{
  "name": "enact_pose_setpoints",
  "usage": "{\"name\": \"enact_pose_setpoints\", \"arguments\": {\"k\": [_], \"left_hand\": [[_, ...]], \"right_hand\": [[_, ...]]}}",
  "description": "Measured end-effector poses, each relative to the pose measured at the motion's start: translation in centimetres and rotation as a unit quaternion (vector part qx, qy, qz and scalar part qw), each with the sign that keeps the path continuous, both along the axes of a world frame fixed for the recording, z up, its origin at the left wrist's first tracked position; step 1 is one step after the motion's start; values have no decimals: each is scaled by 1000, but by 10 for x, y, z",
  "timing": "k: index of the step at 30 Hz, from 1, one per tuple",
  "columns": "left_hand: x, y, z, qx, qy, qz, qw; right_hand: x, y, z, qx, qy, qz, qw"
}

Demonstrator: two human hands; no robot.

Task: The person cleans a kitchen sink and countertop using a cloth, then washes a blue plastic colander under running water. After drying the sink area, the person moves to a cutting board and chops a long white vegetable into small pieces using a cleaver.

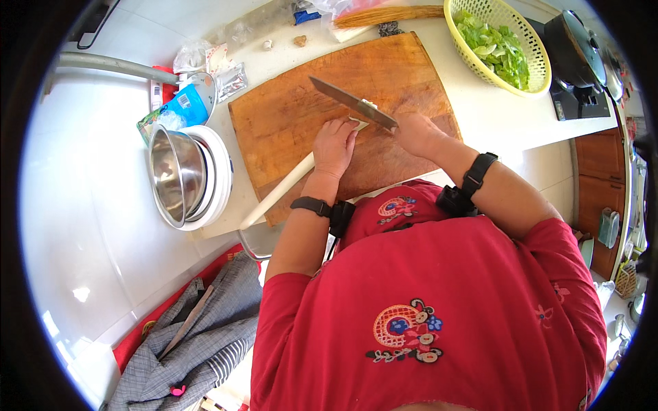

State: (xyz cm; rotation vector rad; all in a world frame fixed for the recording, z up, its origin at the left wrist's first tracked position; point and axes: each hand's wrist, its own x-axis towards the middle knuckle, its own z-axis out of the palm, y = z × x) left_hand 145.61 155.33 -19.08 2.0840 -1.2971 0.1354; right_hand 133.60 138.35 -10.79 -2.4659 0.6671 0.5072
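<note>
A long, pale vegetable stalk [280, 190], perhaps the white of a scallion, lies slantwise over the lower left of a wooden cutting board [288, 108]. My left hand [335, 144] presses on its upper end with bent fingers, and the cut tip [360, 123] shows just past the fingertips. In my right hand [419, 134] is a kitchen knife with a broad blade [344, 97], tilted over the board close to that tip. My palm hides its handle. Small white cut pieces [369, 104] show at the blade's far side.
A yellow plastic colander [538, 69] of chopped greens [493, 49] stands back right, beside a hob with a dark lidded pot [570, 49]. Nested bowls, the top one steel [177, 177], sit left. A straw brush [390, 16] and plastic packaging [187, 105] lie around the board.
</note>
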Motion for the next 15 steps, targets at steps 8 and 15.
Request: {"name": "enact_pose_setpoints", "arguments": {"k": [8,15], "left_hand": [[-2,2,-2,8,32,24,999],[-3,3,-1,-7,21,21,1000]], "right_hand": [[-30,-2,9,-15,-47,51,997],[-28,5,24,-35,-48,95,994]]}}
